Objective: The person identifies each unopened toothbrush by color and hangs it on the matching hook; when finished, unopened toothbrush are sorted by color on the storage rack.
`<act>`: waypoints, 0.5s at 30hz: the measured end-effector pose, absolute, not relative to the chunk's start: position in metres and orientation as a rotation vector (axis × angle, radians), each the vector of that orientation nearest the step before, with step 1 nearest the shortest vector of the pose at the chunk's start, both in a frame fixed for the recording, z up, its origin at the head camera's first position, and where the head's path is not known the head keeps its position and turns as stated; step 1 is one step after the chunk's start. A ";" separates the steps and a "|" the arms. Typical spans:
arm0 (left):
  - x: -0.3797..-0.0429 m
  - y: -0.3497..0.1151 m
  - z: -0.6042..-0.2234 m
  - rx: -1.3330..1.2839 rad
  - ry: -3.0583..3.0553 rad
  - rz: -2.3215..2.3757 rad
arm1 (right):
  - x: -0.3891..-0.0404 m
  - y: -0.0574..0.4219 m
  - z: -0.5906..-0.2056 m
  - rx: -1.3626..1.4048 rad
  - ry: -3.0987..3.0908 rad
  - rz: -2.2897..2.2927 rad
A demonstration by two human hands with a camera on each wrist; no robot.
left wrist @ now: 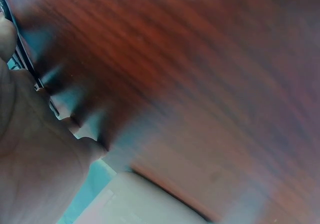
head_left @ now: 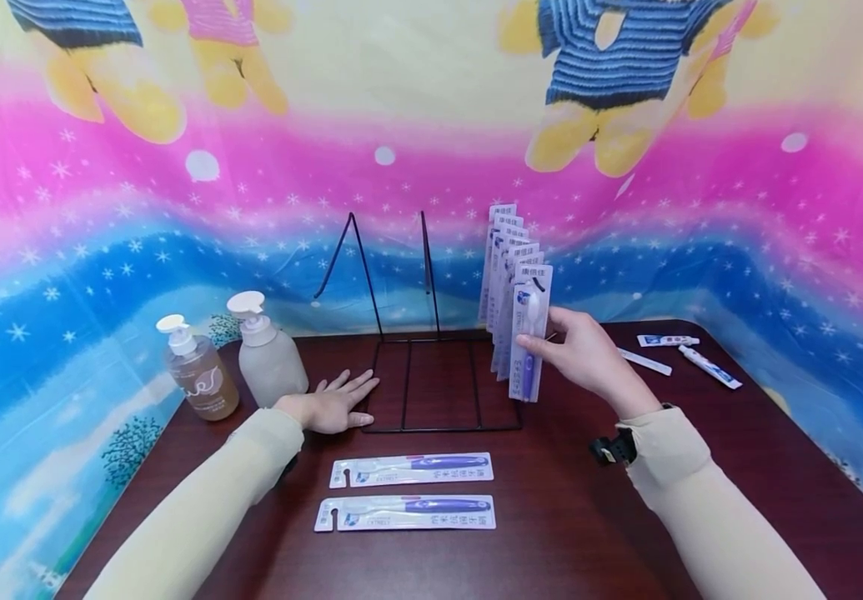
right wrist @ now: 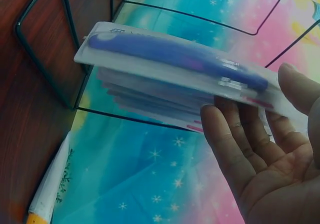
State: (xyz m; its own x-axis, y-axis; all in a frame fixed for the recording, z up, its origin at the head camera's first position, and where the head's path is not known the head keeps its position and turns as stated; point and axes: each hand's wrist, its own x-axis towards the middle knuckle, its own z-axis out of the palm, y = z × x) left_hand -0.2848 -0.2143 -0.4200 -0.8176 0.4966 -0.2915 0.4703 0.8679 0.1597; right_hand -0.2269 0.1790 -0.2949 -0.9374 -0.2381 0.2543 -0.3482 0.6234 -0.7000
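Blister-packed purple toothbrushes hang in a row on the right arm of a black wire rack (head_left: pixel 442 430). My right hand (head_left: pixel 584 358) pinches the front toothbrush pack (head_left: pixel 524 342) between thumb and fingers, with the hook tip showing through its top hole. In the right wrist view, the purple handle of that pack (right wrist: pixel 175 61) lies nearest, other packs (right wrist: pixel 150 96) stacked behind it. Spread fingers of my left hand (head_left: pixel 335 405) rest at the rack's left base edge, palm down on the table. The left wrist view shows that hand (left wrist: pixel 40 154) from beneath.
Two more toothbrush packs (head_left: pixel 416 469) lie flat before the rack. A clear amber pump bottle (head_left: pixel 206 387) and a whitish pump bottle (head_left: pixel 269 362) stand left. Toothpaste tubes (head_left: pixel 709 367) and a white strip-like pack (head_left: pixel 644 362) lie right. A printed cloth (head_left: pixel 401 108) hangs behind.
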 end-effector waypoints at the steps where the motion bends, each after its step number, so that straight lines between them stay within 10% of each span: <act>1: -0.285 -0.214 -0.420 0.724 2.719 0.111 | -0.227 0.180 -0.295 0.487 -2.703 1.205; 15: -0.289 -0.218 -0.427 0.756 2.715 0.200 | -0.217 0.202 -0.315 0.361 -2.952 1.002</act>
State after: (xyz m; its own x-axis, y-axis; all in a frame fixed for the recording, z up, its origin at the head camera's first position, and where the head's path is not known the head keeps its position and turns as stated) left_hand -0.2890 -0.2185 -0.4265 -0.8109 0.5233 -0.2618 0.4793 0.8507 0.2159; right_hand -0.2169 0.2024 -0.3154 -0.9735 -0.2153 0.0769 -0.2176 0.7694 -0.6005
